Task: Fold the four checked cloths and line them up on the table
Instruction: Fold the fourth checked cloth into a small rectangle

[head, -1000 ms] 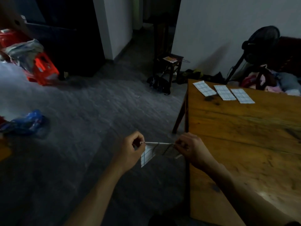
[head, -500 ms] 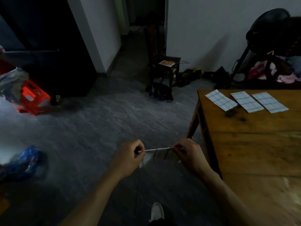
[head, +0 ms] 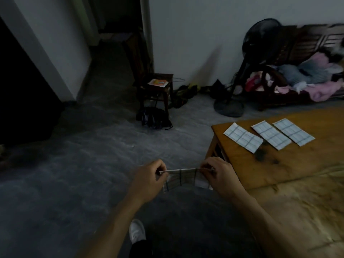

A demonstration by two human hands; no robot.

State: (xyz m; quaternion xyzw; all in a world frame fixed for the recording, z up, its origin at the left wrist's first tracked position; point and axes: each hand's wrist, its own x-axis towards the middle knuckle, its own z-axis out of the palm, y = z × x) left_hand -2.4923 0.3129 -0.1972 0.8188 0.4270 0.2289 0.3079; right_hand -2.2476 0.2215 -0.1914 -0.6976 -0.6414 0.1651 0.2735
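Hanging between two hands over the grey floor, the fourth checked cloth (head: 184, 178) is stretched taut along its top edge, its lower part drooping in a fold below. At its left end the left hand (head: 149, 180) pinches a corner with curled fingers, and at its right end the right hand (head: 221, 176) pinches the other the same way; both are held out in the air just left of the wooden table (head: 290, 175), near its corner. Below the forearms a white shoe (head: 136, 230) stands on the floor. Farther along the table, near its far left corner, three folded checked cloths (head: 270, 134) lie flat in a row, side by side and slightly angled, the left one a little apart from the other two. Beyond, against the wall, a small wooden stool (head: 158, 90) carries an orange-and-white packet (head: 158, 83), a dark bag (head: 153, 118) slumps on the floor before it, a black standing fan (head: 260, 53) leans at the right, and a wooden bench (head: 305, 43) holds a heap of clothes (head: 305, 75).
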